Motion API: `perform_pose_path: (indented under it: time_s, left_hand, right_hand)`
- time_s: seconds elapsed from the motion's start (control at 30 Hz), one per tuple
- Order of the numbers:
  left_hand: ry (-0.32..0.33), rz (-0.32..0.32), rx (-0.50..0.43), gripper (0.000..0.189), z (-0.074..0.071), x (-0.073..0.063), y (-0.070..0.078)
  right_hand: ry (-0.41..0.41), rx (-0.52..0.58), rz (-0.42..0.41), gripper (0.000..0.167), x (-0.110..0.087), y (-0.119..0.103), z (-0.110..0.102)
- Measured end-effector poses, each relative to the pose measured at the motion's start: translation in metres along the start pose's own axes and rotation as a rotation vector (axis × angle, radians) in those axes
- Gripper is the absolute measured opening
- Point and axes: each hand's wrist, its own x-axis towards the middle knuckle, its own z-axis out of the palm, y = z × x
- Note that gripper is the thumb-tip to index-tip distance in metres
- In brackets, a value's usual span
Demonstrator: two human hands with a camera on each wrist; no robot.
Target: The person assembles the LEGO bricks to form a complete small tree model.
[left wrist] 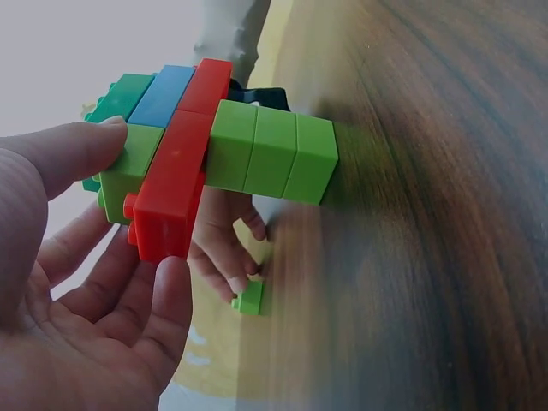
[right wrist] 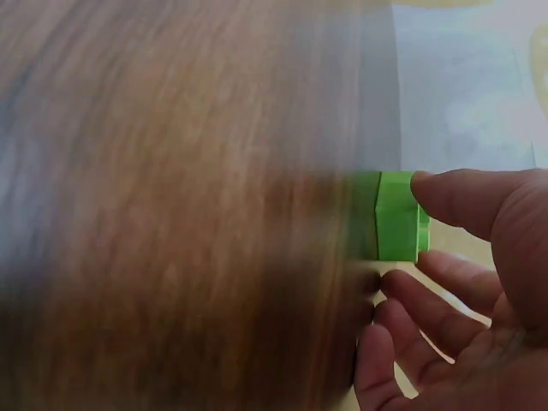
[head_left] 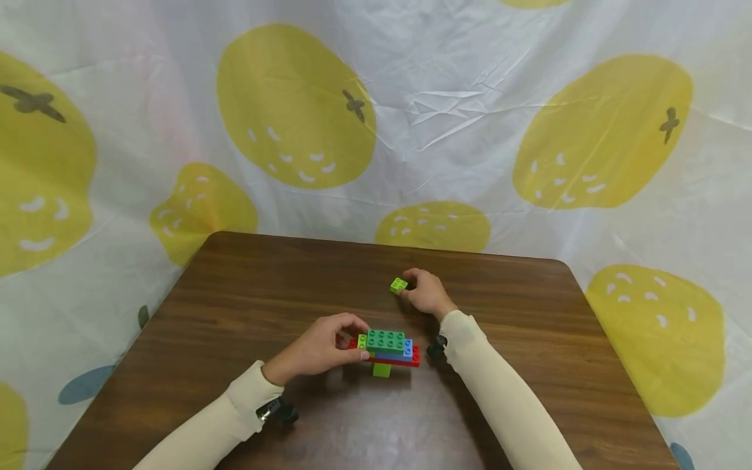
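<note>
My left hand (head_left: 317,343) grips a model of toy building bricks at its left end, the thumb on a lime brick (left wrist: 137,158) and the other fingers curled beneath. On top of the model is a dark green brick (head_left: 385,341), over a blue brick (left wrist: 163,96) beside the lime one, with a red layer (left wrist: 175,158) below. A column of lime bricks (left wrist: 272,154) projects from the red underside toward the tabletop. Farther back, my right hand (head_left: 427,294) pinches a separate small lime brick (head_left: 399,285) between thumb and index finger, low at the table; its other fingers curl loosely.
The brown wooden table (head_left: 499,372) has rounded far corners. Behind it hangs a pale curtain (head_left: 440,130) printed with yellow lemons. Both wrists carry dark strapped devices under cream sleeves (head_left: 505,391).
</note>
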Motion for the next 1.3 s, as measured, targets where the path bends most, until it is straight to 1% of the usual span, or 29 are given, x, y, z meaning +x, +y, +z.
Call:
perform_pose_path:
  time_s: [0.23, 0.33, 0.5, 0.63, 0.8, 0.97, 1.13, 1.3]
  left_hand:
    - [-0.001, -0.003, -0.009, 0.04, 0.001, -0.001, 0.001]
    - [-0.002, -0.007, -0.011, 0.04, 0.0, 0.0, 0.001]
    - [-0.008, -0.012, -0.009, 0.04, 0.0, 0.001, 0.001]
    - [-0.019, -0.013, -0.011, 0.04, 0.001, 0.001, 0.0]
    - [-0.019, -0.007, -0.019, 0.039, -0.001, 0.002, 0.0]
    - [-0.018, 0.002, -0.014, 0.039, -0.002, 0.003, 0.0]
    - [-0.016, 0.004, -0.004, 0.039, -0.003, 0.003, 0.001]
    - [-0.019, 0.002, -0.003, 0.039, -0.004, 0.002, 0.001]
  right_hand:
    - [0.013, -0.037, 0.007, 0.04, 0.001, -0.003, 0.004]
    - [0.012, -0.026, 0.023, 0.04, 0.001, -0.001, 0.001]
    - [-0.008, -0.021, 0.006, 0.04, -0.004, 0.002, -0.006]
    - [-0.01, 0.006, 0.001, 0.038, -0.011, 0.0, -0.011]
    - [0.005, 0.012, -0.032, 0.034, -0.016, -0.006, -0.017]
    - [0.013, 0.012, -0.054, 0.035, -0.022, -0.016, -0.023]
    - [0.0, 0.064, -0.056, 0.037, -0.031, -0.026, -0.026]
    - [0.01, 0.07, -0.108, 0.036, -0.04, -0.035, -0.03]
